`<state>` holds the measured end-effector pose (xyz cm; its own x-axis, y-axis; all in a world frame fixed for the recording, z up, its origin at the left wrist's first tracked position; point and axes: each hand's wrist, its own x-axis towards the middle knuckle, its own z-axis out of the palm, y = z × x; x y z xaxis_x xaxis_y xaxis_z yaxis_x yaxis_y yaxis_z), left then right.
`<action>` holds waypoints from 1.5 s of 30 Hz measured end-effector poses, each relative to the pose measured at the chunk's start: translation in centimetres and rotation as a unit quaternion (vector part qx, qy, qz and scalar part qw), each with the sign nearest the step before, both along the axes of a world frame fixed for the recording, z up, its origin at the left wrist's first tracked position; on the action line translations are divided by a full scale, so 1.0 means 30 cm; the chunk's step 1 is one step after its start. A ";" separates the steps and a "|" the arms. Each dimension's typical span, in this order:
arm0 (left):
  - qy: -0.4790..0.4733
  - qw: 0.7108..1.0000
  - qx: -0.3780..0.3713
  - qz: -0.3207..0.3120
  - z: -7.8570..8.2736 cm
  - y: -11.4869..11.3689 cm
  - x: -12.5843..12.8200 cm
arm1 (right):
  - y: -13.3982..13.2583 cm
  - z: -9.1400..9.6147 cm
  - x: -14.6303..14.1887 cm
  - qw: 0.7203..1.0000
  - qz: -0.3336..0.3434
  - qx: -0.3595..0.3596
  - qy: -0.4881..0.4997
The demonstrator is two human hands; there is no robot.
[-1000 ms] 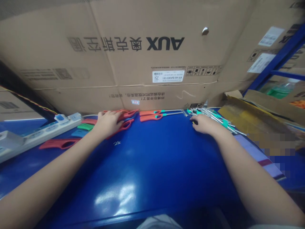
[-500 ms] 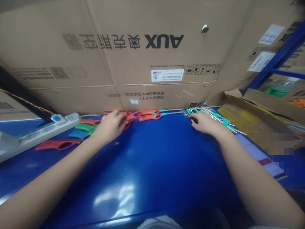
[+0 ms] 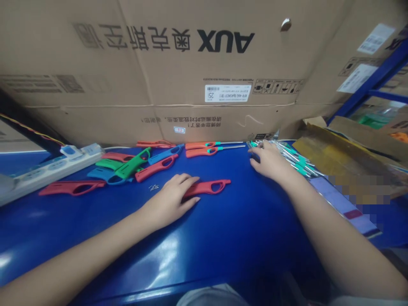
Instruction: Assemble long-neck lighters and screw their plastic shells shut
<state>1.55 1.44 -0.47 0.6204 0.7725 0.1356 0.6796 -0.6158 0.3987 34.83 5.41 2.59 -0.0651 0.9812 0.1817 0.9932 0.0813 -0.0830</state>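
My left hand (image 3: 172, 196) lies on the blue table (image 3: 223, 229), its fingers closed over the near end of a red plastic handle shell (image 3: 212, 187). Behind it lies a loose pile of red, green and blue handle shells (image 3: 134, 166). My right hand (image 3: 269, 162) rests at the near edge of a heap of thin metal rods with teal collars (image 3: 295, 159), fingers curled down on them; what they grip is hidden. Two finished orange lighters with metal rods (image 3: 207, 148) lie side by side between the two piles.
A large cardboard box (image 3: 178, 68) walls off the back of the table. A white power strip (image 3: 47, 168) lies at the left. Flattened cardboard (image 3: 347, 146) and a blue rack post (image 3: 372, 76) stand at the right.
My left hand has drawn one red handle shell out of the pile and toward me, to the table's middle. My right hand has stayed at the rod heap.
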 end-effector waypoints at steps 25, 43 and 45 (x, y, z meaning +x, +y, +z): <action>-0.132 0.991 -0.005 -0.025 -0.058 -0.016 -0.039 | -0.127 -0.076 -0.173 0.915 0.394 -0.016 0.088; -0.161 0.986 -0.024 -0.028 -0.075 -0.014 -0.042 | -0.161 -0.054 -0.191 0.897 0.382 -0.128 0.181; -0.163 0.986 -0.025 -0.032 -0.076 -0.013 -0.041 | -0.161 -0.062 -0.190 0.914 0.367 -0.107 0.136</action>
